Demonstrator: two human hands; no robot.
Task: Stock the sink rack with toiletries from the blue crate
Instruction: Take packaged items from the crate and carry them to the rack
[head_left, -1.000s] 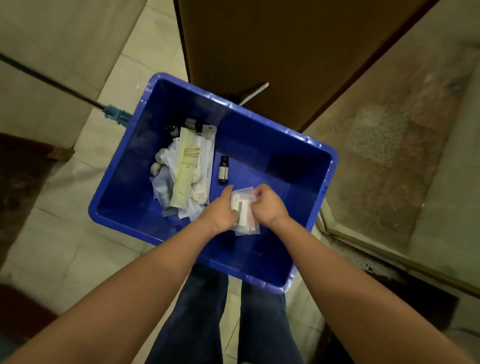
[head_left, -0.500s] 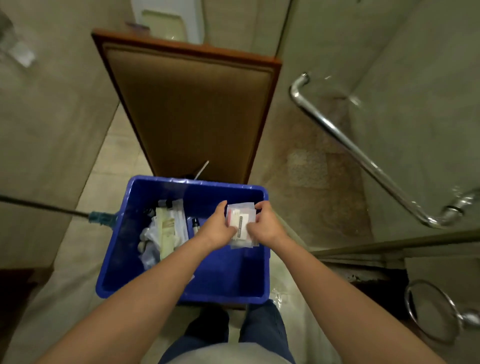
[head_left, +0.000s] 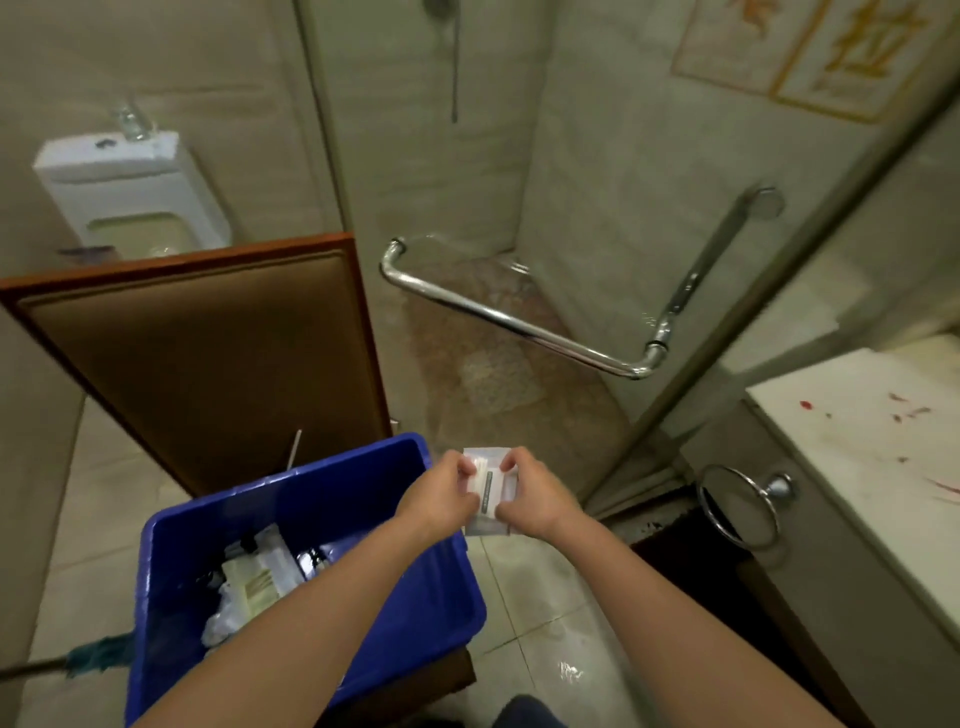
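The blue crate (head_left: 171, 597) was glossy moulded plastic. Just right of it, a clear, shiny plastic sachet (head_left: 488, 491) was held. Beyond the crate stood a matt brown wooden panel (head_left: 208, 364) and a polished chrome door handle (head_left: 519, 322).

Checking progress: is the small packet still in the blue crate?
Out: both hands hold the packet beyond the crate's rim.

Our bathroom, seen from above in dim, warm light.

We see beige tiled walls, a pale glossy floor (head_left: 540, 644), a white toilet (head_left: 130, 192) behind a brown padded panel (head_left: 208, 358), a glass shower door with a chrome handle (head_left: 519, 322), a chrome towel ring (head_left: 737, 506), and a white counter (head_left: 857, 441) at right.
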